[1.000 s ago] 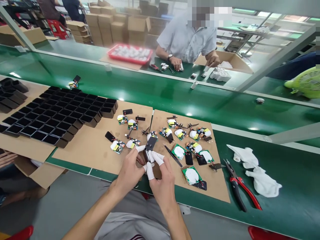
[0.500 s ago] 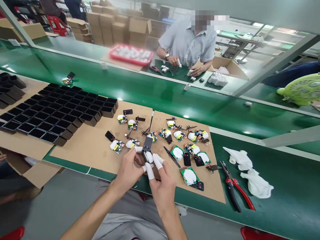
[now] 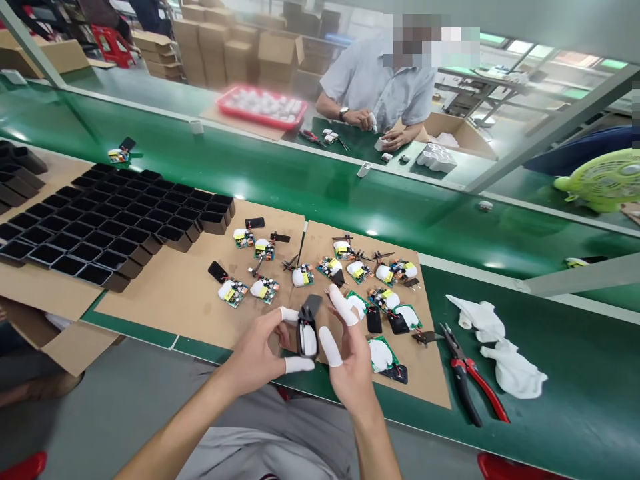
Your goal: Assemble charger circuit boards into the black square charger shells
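My left hand holds a black charger housing between thumb and fingers, above the cardboard's front edge. White material shows inside the housing, and a black plug cover stands tilted at its top. My right hand is just to the right of it, thumb and fingers apart, with nothing between them. White finger cots cover fingertips on both hands. Around them lie several circuit boards with white filler, such as one board at left and a green-edged board partly behind my right hand.
Rows of open black housings stand at left. Red-handled pliers and white gloves lie at right. Beyond the green conveyor belt, a co-worker handles small white parts near a red tray. Slanted metal posts rise from the bench.
The housing has moved slightly right and toward me, and turned more upright. My right hand has let go of it and opened, moving right. Items on the belt have shifted left.
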